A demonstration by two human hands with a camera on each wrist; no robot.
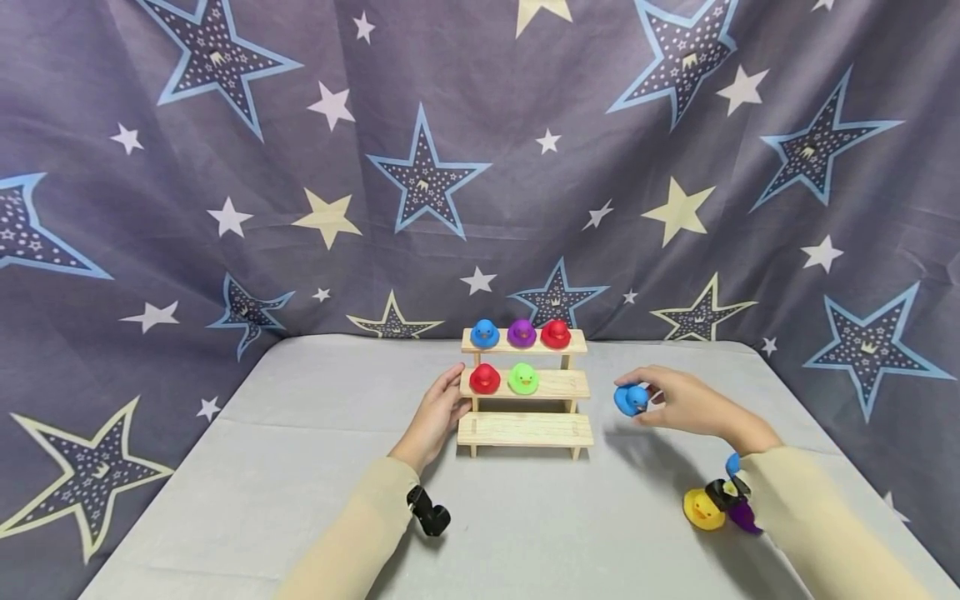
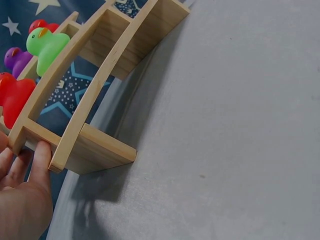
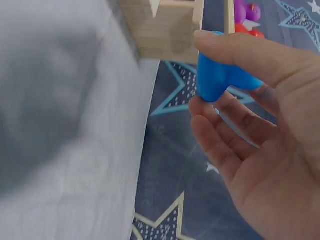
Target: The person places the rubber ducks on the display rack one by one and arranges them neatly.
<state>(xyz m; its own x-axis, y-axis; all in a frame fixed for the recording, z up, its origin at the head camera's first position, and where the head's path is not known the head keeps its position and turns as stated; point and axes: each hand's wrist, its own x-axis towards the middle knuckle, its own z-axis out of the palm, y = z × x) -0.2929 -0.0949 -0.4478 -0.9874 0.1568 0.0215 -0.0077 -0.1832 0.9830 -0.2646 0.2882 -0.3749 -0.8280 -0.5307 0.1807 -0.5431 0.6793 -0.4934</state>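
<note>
My right hand [image 1: 686,406] pinches the blue duck [image 1: 631,399] just right of the wooden rack [image 1: 525,429]; left hand [image 1: 438,415], fingers straight, braces its side. Risk: loose pinch drops the duck, or a bump topples the shelved ducks.

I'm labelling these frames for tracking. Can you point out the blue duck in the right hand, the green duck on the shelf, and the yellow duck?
blue duck [image 1: 630,399], head view, on its body.
green duck [image 1: 522,378], head view, on its body.
yellow duck [image 1: 701,509], head view, on its head.
</note>
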